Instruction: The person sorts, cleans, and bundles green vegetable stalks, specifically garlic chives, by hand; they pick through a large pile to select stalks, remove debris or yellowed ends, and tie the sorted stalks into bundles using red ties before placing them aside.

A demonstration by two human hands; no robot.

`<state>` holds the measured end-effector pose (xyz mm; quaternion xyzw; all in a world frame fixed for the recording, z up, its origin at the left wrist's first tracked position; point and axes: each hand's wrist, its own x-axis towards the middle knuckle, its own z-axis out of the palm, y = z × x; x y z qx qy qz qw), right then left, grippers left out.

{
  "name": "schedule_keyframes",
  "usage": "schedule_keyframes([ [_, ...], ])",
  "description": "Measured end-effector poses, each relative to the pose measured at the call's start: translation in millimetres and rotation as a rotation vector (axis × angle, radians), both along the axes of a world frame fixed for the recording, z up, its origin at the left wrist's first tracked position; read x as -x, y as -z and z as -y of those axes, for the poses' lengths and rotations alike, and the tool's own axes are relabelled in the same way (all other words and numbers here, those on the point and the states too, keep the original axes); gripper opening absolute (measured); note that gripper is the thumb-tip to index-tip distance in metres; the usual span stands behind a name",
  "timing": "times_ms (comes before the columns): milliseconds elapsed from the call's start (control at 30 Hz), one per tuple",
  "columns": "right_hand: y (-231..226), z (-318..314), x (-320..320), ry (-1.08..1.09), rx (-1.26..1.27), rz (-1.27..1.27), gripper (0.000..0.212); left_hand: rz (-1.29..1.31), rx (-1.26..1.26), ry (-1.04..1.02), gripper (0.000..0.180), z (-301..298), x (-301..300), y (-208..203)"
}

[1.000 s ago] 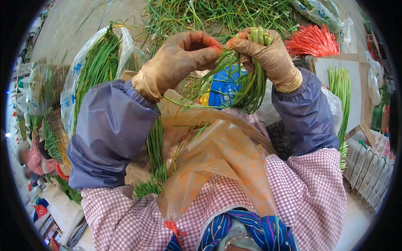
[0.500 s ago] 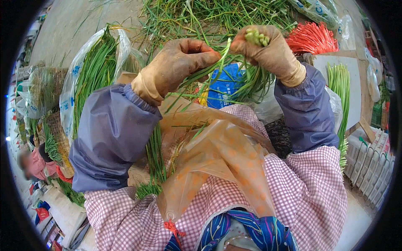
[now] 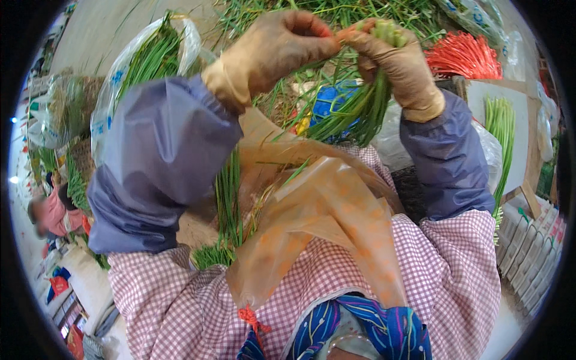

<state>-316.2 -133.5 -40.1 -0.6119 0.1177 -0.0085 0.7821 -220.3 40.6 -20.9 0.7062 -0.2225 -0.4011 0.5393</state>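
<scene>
My right hand (image 3: 403,71), in a soiled pale glove, is closed around a bunch of long green stalks (image 3: 372,117). Their pale cut ends stick up above the fist, and the leafy parts hang down beneath it. My left hand (image 3: 273,51), gloved likewise, reaches across at the same height with thumb and fingers pinched together. Its fingertips meet those of the right hand beside the bunch; what lies between them is too small to make out. Both gloves are stained orange at the fingertips. An orange-dotted plastic apron (image 3: 336,228) covers my lap.
Loose green stalks (image 3: 234,198) lie left of my lap. A plastic bag of greens (image 3: 150,60) stands back left. Red strips (image 3: 465,57) and a row of pale stalks (image 3: 499,132) lie right, above a white crate (image 3: 528,240). Another person (image 3: 57,213) is at far left.
My left hand has moved up and right until its fingertips meet the right hand's. The pale stalk between the hands no longer shows. The right hand has shifted slightly up and right with the bunch.
</scene>
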Motion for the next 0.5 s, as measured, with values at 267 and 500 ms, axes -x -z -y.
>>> schedule_keyframes([
  [267,-2.3,2.1,1.7,0.005,0.097,0.020,0.010,0.384,-0.312,0.324,0.028,8.8,-11.9,-68.0],
  [500,-24.6,3.2,3.8,-0.032,0.103,-0.017,0.012,0.440,-0.427,0.398,0.033,23.4,-10.8,-82.5],
])
